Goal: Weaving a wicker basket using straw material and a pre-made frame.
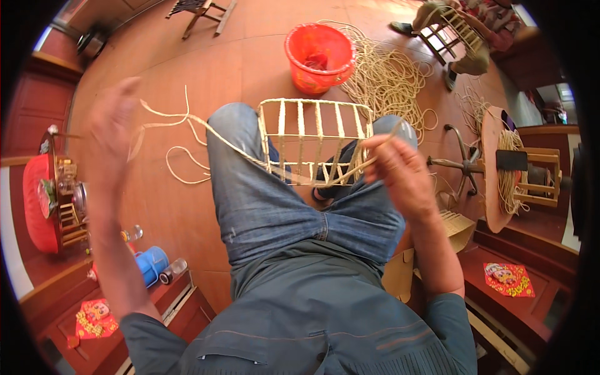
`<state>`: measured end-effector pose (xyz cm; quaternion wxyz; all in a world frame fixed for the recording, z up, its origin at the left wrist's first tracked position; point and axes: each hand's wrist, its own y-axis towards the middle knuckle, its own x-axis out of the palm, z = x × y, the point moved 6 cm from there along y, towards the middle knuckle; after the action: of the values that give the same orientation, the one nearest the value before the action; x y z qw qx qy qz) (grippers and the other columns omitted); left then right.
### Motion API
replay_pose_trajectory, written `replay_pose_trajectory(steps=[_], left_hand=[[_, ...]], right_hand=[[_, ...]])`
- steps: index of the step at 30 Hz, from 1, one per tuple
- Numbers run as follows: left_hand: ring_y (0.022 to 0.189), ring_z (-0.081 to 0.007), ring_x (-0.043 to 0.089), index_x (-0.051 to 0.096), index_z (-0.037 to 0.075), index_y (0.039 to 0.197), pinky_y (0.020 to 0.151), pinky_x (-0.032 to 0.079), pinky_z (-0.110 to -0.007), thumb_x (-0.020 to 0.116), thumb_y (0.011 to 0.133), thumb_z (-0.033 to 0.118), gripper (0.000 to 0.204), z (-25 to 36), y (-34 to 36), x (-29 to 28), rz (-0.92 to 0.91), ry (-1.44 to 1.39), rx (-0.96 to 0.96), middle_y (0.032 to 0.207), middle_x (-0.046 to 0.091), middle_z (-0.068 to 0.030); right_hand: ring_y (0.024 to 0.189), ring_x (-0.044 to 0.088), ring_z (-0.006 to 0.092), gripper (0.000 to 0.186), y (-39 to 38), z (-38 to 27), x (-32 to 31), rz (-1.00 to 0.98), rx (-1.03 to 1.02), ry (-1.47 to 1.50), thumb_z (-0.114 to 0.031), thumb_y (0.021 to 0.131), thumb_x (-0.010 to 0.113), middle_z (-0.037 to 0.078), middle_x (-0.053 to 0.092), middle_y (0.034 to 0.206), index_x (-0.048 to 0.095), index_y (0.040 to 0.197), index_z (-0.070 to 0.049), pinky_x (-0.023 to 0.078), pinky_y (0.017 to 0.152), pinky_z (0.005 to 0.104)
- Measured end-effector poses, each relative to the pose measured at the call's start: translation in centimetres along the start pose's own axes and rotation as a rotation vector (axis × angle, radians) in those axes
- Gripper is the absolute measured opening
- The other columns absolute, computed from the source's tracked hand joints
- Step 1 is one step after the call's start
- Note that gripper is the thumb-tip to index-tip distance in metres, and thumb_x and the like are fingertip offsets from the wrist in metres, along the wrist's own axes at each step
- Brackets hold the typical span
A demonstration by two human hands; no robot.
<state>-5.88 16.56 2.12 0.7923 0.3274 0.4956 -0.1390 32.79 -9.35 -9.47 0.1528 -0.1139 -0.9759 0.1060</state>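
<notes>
Between my knees stands a wooden-looking frame [319, 135] with several crossbars, wrapped in pale cord. My right hand [400, 172] is at its right near corner, fingers pinched on a strand of pale cord [359, 169] that runs along the near side of the frame. Raised far out to the left, my left hand [112, 119] is smeared by motion, and I cannot make out its fingers or whether it holds cord. A loose length of cord [215, 132] trails from the frame over my left knee toward that hand, with curls hanging near the floor.
A red bucket [320, 59] stands beyond the frame, beside a big heap of cord [387, 78]. At the far right another person [494, 31] sits holding a similar frame. A wheeled chair base [462, 162] and a round board [497, 175] are right; a blue container [152, 264] is left.
</notes>
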Motion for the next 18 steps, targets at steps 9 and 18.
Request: replay_pose_trajectory(steps=[9,18], left_hand=[[0.090,-0.0279,0.075,0.055,0.003,0.152,0.082,0.059,-0.039,0.055,0.114,0.008,0.039,22.6,-8.5,15.2,-0.609,-0.995,-0.244,0.100,0.073,-0.0154],[0.082,-0.0252,0.074,0.068,0.000,0.122,0.074,0.057,-0.038,0.064,0.109,0.009,0.016,22.6,-9.6,17.8,-0.666,-0.905,-0.182,0.091,0.073,-0.0145]], right_hand=[[0.088,0.069,0.0100,0.017,-2.1,5.0,3.9,0.029,0.023,0.102,-0.011,0.106,0.074,0.005,0.074,0.105,0.072,0.119,0.001,0.060,0.079,0.0261],[0.086,0.070,0.0084,0.016,-3.1,7.6,1.2,0.060,0.106,0.046,-0.012,0.105,0.075,0.004,0.076,0.096,0.075,0.116,0.001,0.059,0.076,0.0249]])
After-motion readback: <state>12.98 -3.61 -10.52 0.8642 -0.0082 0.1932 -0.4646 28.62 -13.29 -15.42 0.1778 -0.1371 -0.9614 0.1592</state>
